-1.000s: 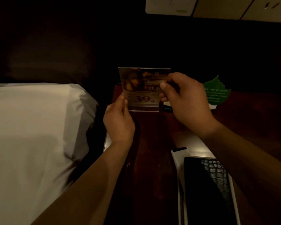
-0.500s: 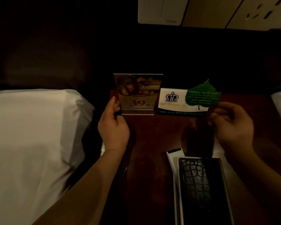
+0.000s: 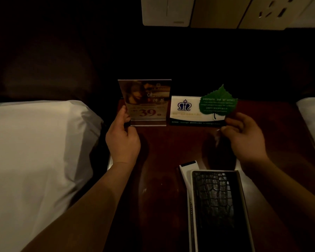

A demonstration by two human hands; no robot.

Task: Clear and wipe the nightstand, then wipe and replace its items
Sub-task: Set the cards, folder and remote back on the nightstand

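A clear acrylic sign stand [image 3: 147,102] with a "39" advert stands upright at the back left of the dark wooden nightstand [image 3: 171,146]. My left hand [image 3: 123,140] grips its left edge between thumb and fingers. To its right stands a white tent card [image 3: 185,110] with a blue crest, and a green leaf-shaped card [image 3: 217,102] is propped against it. My right hand [image 3: 245,137] has curled fingers pinching the tent card's lower right corner.
A black crocodile-pattern box in a white frame [image 3: 216,206] lies at the front right of the nightstand, with a white slim object [image 3: 185,171] at its left. A white pillow [image 3: 35,142] lies left, another bed edge [image 3: 311,113] right. Wall switches [image 3: 165,11] and sockets [image 3: 273,11] are above.
The acrylic sign came down from both hands onto the nightstand. My right hand let go of it and moved right to the tent card's corner. My left hand stays on the sign.
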